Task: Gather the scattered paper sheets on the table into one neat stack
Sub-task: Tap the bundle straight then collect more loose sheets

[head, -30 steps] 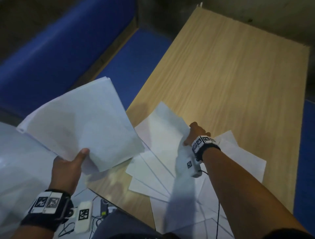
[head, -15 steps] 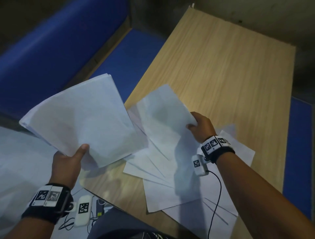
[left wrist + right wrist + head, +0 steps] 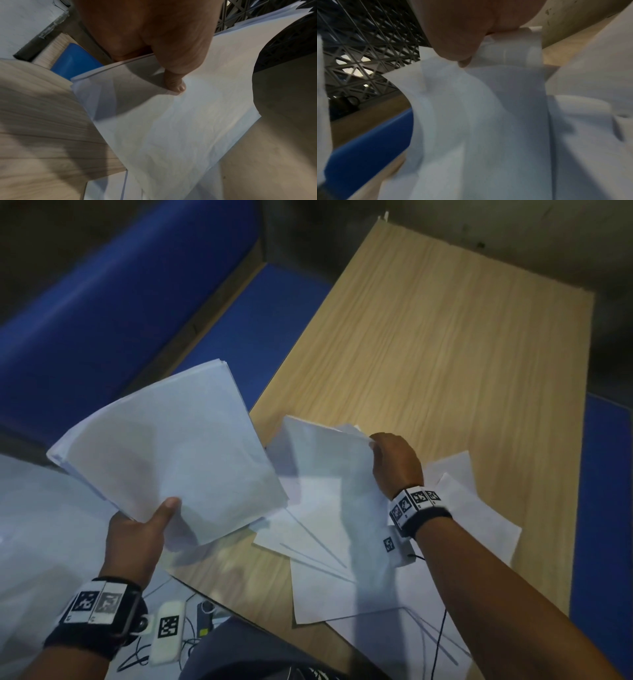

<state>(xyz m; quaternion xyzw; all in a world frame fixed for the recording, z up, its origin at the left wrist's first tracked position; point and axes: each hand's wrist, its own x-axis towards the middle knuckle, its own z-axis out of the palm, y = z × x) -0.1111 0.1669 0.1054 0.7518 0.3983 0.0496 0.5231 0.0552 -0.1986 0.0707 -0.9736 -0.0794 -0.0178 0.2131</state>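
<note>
My left hand holds a thick stack of white sheets in the air past the table's left edge, thumb on top; the left wrist view shows that thumb pressing the stack. My right hand pinches the far corner of a lifted white sheet over the table, and its fingers curl on the sheet's edge. Beneath it, several loose sheets lie fanned and overlapping on the near part of the wooden table.
A blue bench seat runs along the table's left side, and blue also shows at the right. Cables and a small white device hang near my lap. More white paper fills the lower left.
My right hand has lifted a sheet off the pile and carried it leftward, towards the stack in my left hand. The left hand has kept its hold, barely moving.
</note>
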